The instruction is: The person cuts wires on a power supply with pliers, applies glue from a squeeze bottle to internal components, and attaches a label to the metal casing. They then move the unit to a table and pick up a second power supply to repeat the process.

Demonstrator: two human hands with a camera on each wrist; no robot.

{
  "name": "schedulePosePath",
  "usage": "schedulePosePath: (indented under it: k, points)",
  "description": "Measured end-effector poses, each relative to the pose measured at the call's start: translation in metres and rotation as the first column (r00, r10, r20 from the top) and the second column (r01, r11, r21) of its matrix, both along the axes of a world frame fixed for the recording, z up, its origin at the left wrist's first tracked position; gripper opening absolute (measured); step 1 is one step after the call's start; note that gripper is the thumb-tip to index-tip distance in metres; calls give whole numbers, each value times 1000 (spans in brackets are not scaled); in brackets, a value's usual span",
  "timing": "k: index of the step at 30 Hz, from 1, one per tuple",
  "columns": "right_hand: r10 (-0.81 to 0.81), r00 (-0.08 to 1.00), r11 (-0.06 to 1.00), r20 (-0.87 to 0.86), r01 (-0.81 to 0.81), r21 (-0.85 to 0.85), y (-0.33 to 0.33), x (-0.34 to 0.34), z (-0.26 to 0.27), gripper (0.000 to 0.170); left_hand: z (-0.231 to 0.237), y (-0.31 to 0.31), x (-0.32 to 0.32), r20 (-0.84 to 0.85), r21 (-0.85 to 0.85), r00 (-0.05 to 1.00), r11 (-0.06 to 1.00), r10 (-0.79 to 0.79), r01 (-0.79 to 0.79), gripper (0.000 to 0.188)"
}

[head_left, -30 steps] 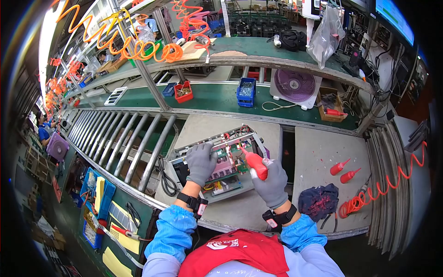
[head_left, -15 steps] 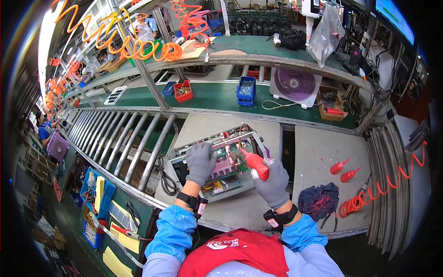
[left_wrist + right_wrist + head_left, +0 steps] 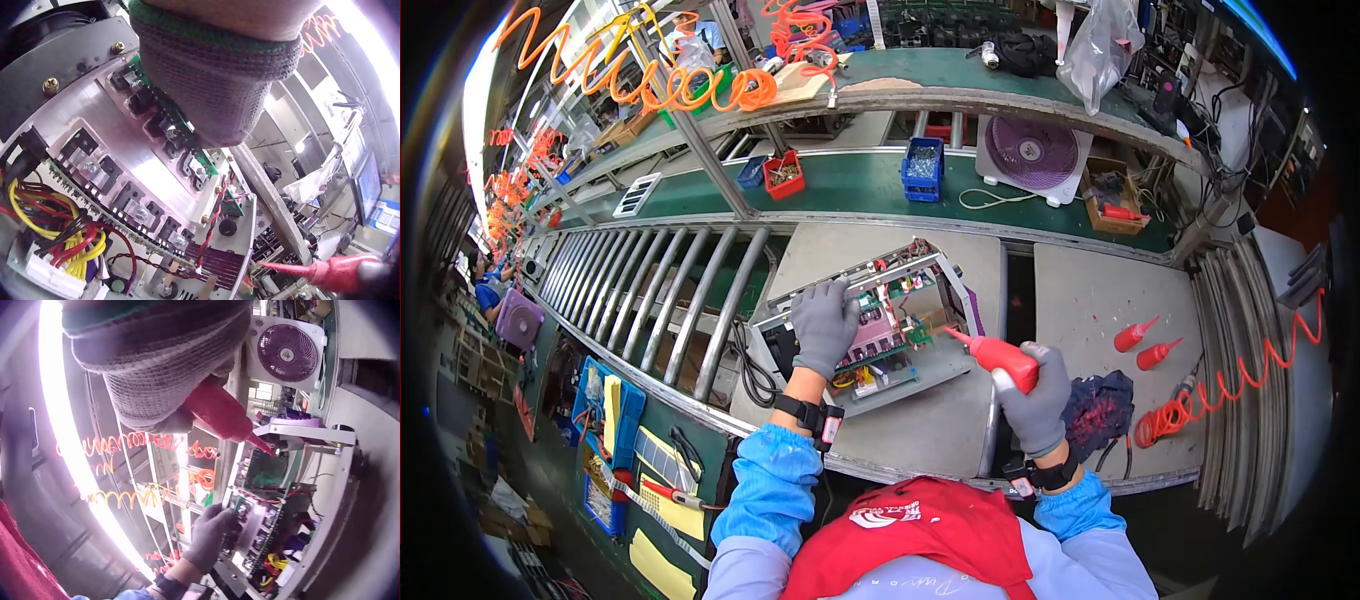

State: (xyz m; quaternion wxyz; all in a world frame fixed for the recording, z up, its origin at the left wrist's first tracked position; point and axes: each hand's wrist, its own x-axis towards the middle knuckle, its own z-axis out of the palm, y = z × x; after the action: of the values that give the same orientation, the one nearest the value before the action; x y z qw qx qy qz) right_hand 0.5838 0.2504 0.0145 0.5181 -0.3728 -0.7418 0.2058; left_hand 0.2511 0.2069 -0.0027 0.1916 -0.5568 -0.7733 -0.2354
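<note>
An electronic unit with an uncovered metal chassis (image 3: 915, 388) lies on the worktable. Inside it are green circuit boards, a silvery heat sink (image 3: 134, 153) and bundled coloured wires (image 3: 78, 250). My gloved left hand (image 3: 825, 325) rests on the chassis's upper left side, its fingers reaching over the frame. My right hand (image 3: 1037, 402), gloved too, grips a red squeeze bottle (image 3: 1005, 362) right of the unit. The bottle's thin nozzle (image 3: 261, 445) points left, close over the chassis's right end. In the left wrist view the glove hides part of the boards.
Two more red bottles (image 3: 1135, 335) and a dark stained cloth (image 3: 1098, 412) lie on the right table, near a coiled red hose (image 3: 1170, 425). Metal rollers (image 3: 685, 305) run off left. Behind are a red bin (image 3: 784, 178), a blue bin (image 3: 922, 170) and a purple fan (image 3: 1032, 150).
My right hand has drawn the squeeze bottle right and towards me, taking its nozzle away from the circuit board. My left hand stays on the chassis. The head view has shifted slightly.
</note>
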Motion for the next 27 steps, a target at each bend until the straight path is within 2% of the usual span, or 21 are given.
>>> schedulePosePath:
  k: [3,6,15,18,27]
  points:
    - [-27,988,989,154,4,149,-3,1,-13,41,-1,1,-2,-8,3,1000,1000,-10,10,37]
    - [-34,977,991,209,6,134,-5,2,-25,40,-2,2,-2,-20,-4,1000,1000,-6,6,37]
    - [-25,961,986,275,-23,167,-3,-3,-45,37,-3,2,-4,-20,16,1000,1000,-14,15,37]
    - [-35,960,983,278,-17,184,-1,-5,-46,37,0,2,-1,10,-36,1000,999,7,-7,37]
    - [-39,948,984,317,-19,178,0,-7,-43,39,0,0,0,12,-30,1000,1000,3,-3,37]
